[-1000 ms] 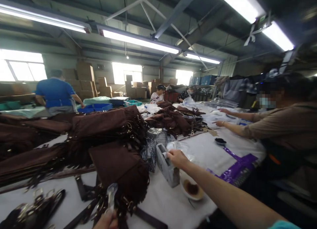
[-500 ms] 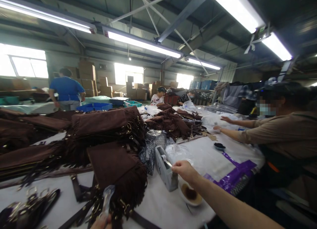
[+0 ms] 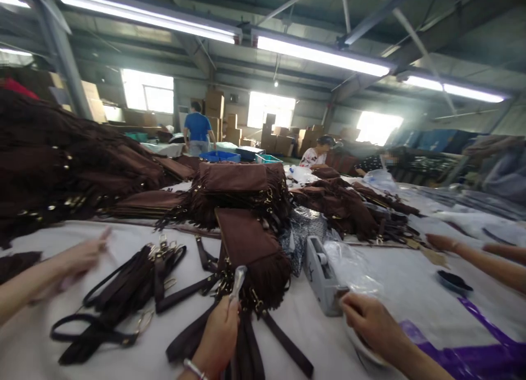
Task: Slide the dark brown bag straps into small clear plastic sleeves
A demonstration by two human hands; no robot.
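Observation:
My left hand, with a bracelet at the wrist, is closed around a narrow piece wrapped in clear plastic. It is above dark brown straps beside a fringed brown bag. My right hand is pinched at the front end of a grey tape dispenser. The strip of tape in its fingers is mostly hidden. Behind that hand a pale bowl shows only in part.
Stacked brown bags stand ahead. Straps with metal clasps lie left, near a co-worker's blurred hand. Clear plastic bags, a dark round dish and purple plastic lie right, where another person's hand reaches in.
The view has swung left. My right hand has drawn tape from the roll toward the dispenser's front end. My left hand shows more fully, and a co-worker's hand has appeared at left.

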